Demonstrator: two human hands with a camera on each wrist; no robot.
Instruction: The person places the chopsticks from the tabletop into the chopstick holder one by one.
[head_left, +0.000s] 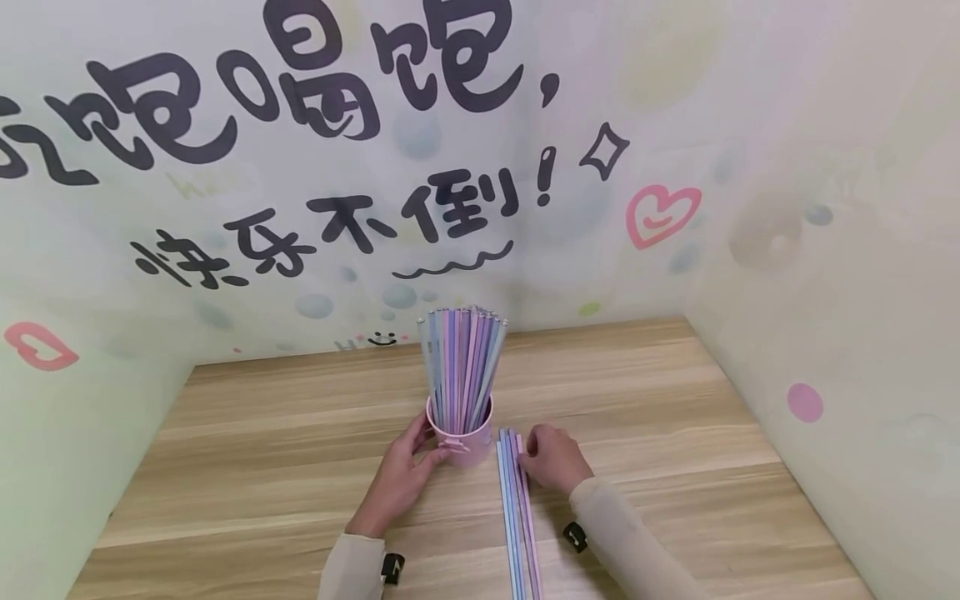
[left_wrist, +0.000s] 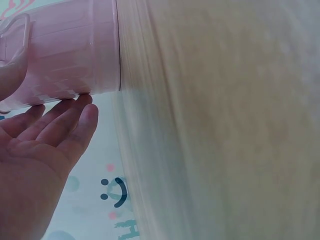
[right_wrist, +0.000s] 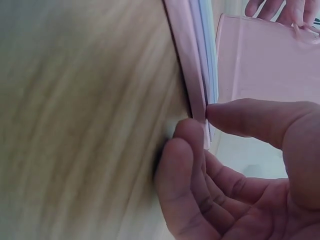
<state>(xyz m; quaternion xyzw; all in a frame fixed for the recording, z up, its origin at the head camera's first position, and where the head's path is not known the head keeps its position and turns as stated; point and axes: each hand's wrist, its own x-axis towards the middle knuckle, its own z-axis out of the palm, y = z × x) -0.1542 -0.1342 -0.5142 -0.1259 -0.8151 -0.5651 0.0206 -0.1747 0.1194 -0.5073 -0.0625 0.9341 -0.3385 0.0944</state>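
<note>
A small pink bucket [head_left: 471,452] with a little handle stands on the table, holding many long thin pastel sticks [head_left: 459,367] upright. My left hand [head_left: 401,479] grips its left side, the fingers around the wall and the thumb at the front by the handle. To the right of the bucket, several blue, purple and pink sticks [head_left: 510,492] lie side by side, pointing away from me. With thumb and fingertips my right hand [head_left: 557,460] pinches the outermost pink stick [right_wrist: 192,65] near its far end.
The wood-grain table [head_left: 300,442] meets a back wall [head_left: 570,275] printed with dark lettering just behind the bucket. Another wall [head_left: 847,333] runs along the right side. Black bands sit at both sleeve cuffs.
</note>
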